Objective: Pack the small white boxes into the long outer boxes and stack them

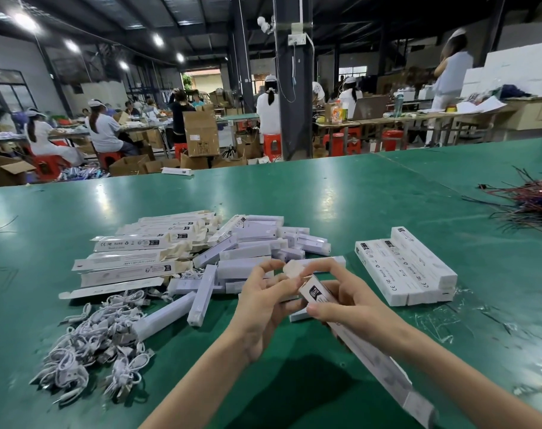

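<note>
Holds long outer box [369, 357] in right grip [350, 301], fingers curled round it. Pinches its end flap [293, 269] with left grip [263, 305]. Hides its contents. Hovers above table [325, 196], just in front of piled small white boxes [257, 246].

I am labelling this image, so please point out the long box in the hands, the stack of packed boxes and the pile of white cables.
long box [384, 373], head view, side wall
stack of packed boxes [406, 267], head view, top face
pile of white cables [93, 345], head view, middle
</note>
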A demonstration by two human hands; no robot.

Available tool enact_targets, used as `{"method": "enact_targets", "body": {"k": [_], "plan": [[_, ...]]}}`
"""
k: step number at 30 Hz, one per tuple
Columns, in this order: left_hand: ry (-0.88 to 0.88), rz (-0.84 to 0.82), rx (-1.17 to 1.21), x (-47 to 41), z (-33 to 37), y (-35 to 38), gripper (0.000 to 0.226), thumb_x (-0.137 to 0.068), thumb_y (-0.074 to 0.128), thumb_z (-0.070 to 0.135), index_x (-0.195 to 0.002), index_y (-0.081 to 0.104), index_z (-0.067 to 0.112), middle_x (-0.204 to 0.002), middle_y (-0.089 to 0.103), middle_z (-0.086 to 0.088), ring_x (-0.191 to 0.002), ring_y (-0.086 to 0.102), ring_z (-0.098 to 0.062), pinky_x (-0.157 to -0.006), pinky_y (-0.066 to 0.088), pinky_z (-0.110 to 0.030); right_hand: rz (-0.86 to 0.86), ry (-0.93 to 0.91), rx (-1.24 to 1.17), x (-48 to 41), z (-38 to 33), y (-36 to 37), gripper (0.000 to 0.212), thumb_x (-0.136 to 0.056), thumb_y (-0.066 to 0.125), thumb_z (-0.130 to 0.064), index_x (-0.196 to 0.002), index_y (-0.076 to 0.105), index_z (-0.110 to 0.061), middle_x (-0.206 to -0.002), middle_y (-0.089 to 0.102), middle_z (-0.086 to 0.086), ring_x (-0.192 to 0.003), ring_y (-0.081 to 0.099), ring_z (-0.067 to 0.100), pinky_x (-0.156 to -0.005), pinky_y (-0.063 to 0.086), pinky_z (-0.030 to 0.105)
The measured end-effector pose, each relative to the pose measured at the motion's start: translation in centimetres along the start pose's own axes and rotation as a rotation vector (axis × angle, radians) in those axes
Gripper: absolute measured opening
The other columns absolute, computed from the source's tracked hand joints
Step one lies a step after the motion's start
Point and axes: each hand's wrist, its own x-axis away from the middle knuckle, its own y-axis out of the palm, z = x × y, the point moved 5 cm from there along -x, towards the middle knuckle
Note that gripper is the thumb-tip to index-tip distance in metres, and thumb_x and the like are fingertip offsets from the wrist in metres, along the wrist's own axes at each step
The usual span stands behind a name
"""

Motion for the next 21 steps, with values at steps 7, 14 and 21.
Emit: {"method": "enact_targets", "body": {"k": [7, 14, 21], "plan": [[-0.16, -0.185, 0.037, -0.3, -0.7, 0.3, 0.048, -0.083, 0.045, -0.002, -0.131, 0.048, -0.002, -0.097, 0.058, -0.014, -0.066, 0.065, -0.013, -0.063, 0.055, -0.022, -0.055, -0.003, 0.004, 0.0, 0.7, 0.3, 0.038, -0.076, 0.071, -0.025, -0.111, 0.055, -0.027, -0.098, 0.066, 0.026, -0.082, 0.061, 0.022, -0.07, 0.047, 0.028], [-0.167, -0.116, 0.184, -0.3, -1.2, 0.0, 0.019, -0.074, 0.062, 0.0, -0.094, 0.062, -0.002, -0.077, 0.062, -0.015, -0.055, 0.064, -0.017, -0.052, 0.056, -0.02, -0.074, -0.004, -0.007, -0.4, 0.6, -0.3, 0.035, -0.072, 0.069, -0.025, -0.103, 0.053, -0.022, -0.086, 0.069, 0.008, -0.073, 0.056, 0.014, -0.065, 0.046, 0.024], [0.102, -0.002, -0.033, -0.8, -0.9, -0.7, 0.043, -0.085, 0.061, 0.033, -0.106, 0.07, -0.003, -0.105, 0.071, -0.016, -0.089, 0.064, -0.023, -0.083, 0.057, -0.031, -0.052, 0.036, 0.169, -0.4, 0.8, -1.0, 0.038, -0.072, 0.066, -0.036, -0.104, 0.052, -0.024, -0.077, 0.064, -0.007, -0.07, 0.055, 0.007, -0.068, 0.043, 0.017]]}}
